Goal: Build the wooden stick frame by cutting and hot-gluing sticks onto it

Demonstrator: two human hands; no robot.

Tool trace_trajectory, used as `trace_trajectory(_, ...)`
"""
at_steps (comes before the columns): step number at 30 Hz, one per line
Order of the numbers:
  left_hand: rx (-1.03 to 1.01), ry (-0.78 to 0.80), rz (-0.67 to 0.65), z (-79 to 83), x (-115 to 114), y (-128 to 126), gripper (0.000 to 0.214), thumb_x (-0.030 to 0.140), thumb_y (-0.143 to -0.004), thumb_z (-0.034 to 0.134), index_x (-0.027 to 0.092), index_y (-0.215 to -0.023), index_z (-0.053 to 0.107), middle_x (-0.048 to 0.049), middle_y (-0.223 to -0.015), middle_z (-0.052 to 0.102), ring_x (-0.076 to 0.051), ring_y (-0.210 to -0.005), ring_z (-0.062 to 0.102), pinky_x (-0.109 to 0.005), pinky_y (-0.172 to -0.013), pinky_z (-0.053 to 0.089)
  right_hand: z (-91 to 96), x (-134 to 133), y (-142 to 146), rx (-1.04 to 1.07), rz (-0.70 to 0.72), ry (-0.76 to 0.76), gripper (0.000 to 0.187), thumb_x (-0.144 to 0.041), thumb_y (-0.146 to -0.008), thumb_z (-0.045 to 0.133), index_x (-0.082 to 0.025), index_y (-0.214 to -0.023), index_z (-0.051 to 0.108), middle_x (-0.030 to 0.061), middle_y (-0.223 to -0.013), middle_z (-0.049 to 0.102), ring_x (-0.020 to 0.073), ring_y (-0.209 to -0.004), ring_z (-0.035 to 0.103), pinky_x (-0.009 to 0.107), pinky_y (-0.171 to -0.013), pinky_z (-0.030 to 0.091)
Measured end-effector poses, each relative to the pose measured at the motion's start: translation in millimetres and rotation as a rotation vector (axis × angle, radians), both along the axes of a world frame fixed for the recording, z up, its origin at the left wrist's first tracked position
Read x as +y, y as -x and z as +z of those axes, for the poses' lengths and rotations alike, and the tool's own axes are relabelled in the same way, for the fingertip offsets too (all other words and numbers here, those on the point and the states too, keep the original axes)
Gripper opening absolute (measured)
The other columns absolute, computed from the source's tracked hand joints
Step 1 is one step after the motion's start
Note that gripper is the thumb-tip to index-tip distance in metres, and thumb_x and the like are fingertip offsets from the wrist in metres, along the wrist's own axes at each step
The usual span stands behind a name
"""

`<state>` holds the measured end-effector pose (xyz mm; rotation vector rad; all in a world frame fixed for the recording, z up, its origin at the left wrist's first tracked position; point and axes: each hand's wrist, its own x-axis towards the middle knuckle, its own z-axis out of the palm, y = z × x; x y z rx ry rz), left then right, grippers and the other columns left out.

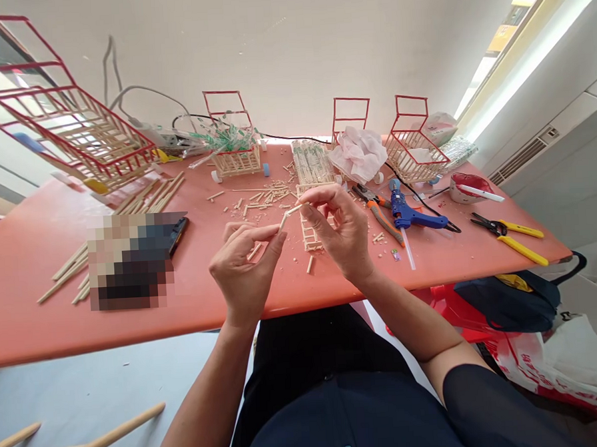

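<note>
Pinching short pale sticks (292, 211) between thumb and fingers of both left hand (245, 261) and right hand (337, 227), raised over the table (38, 330), with ends meeting at an angle; impossible to tell whether two pieces or one snapped. At lower right, red lettering on a white plastic bag (521, 364), too skewed to read; on the table, a tiny colourful sticker (396, 254), too small to make out.

Across the smooth orange-red table, scattered stick offcuts (264, 197), a ladder-like wooden frame (312, 247) partly behind the right hand, pliers (387, 224), a blue glue gun (418, 218) and yellow-handled cutters (522, 240). To the left, long sticks (63, 268) beside a blurred-out dark object (131, 279). Towards the back, red-trimmed wooden trolleys (238, 162), with a larger one at far left.

Beyond, a plain pale wall (269, 38), with a bright window (501, 36) and a slatted vent (522, 158) at right; below, a pale floor (111, 387)
</note>
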<state>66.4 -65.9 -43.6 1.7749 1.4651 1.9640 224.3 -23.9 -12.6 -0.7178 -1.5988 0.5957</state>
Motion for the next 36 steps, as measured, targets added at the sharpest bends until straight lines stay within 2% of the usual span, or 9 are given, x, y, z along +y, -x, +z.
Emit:
trace_trajectory(14,-0.006,0.005,-0.03,-1.2,-0.3,1.5,0.003,0.025,-0.093,0.083,0.026,-0.091,0.084,-0.0008,-0.078,0.075,-0.019,-0.079,0.062,-0.034,-0.074,0.051,-2.0,1.6,0.6,0.027,0.026,0.018,0.012,-0.035,-0.105,0.067,-0.024,-0.105,0.072,0.002,-0.105,0.076,0.0143,-0.092,0.067,0.03,-0.077,0.053)
trace_trajectory(21,0.026,-0.047,-0.052,-3.4,0.9,3.7,0.007,0.018,-0.093,0.084,0.024,-0.095,0.085,0.0009,-0.078,0.074,-0.016,-0.08,0.061,-0.031,-0.075,0.05,-5.4,4.4,1.3,0.13,0.123,-0.005,0.008,-0.032,-0.105,0.072,-0.024,-0.104,0.072,-0.0004,-0.103,0.076,0.0112,-0.087,0.067,0.028,-0.073,0.051)
trace_trajectory(28,0.045,-0.074,-0.049,-4.6,1.7,4.7,0.01,0.014,-0.093,0.084,0.024,-0.096,0.085,0.0018,-0.079,0.074,-0.014,-0.081,0.061,-0.029,-0.076,0.05,-7.6,6.5,0.5,0.127,0.142,0.063,0.026,-0.051,-0.104,0.073,-0.025,-0.104,0.072,0.0009,-0.102,0.076,0.0135,-0.089,0.069,0.031,-0.076,0.054)
trace_trajectory(36,0.065,-0.1,-0.022,-5.6,2.2,5.7,0.009,0.016,-0.093,0.084,0.024,-0.095,0.084,0.0018,-0.079,0.075,-0.016,-0.081,0.063,-0.031,-0.078,0.053,-5.5,6.8,-1.7,0.129,0.185,0.126,0.03,-0.053,-0.101,0.077,-0.024,-0.103,0.07,0.001,-0.1,0.074,0.0131,-0.089,0.07,0.029,-0.075,0.055)
